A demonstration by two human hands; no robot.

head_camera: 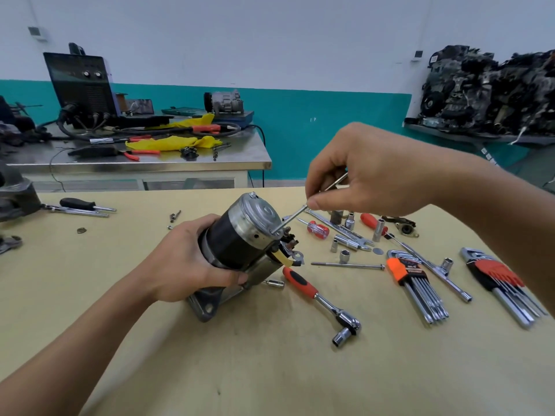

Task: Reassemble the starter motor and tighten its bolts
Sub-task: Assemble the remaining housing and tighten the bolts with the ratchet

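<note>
Views: one, worn on the person's head.
Position: above the near edge of the workbench [270, 370].
Facing: forward and down, across the bench to the far wall [300, 40].
Range: close; the left hand [192, 259] and right hand [369, 172] sit mid-frame, forearms entering from lower left and right.
Lens: wide-angle.

Left hand [192, 259]: forearm enters from lower left; fingers and thumb curled round the motor [240, 238].
Right hand [369, 172]: forearm enters from right, raised; thumb and fingertips pinch a thin rod [292, 216].
</note>
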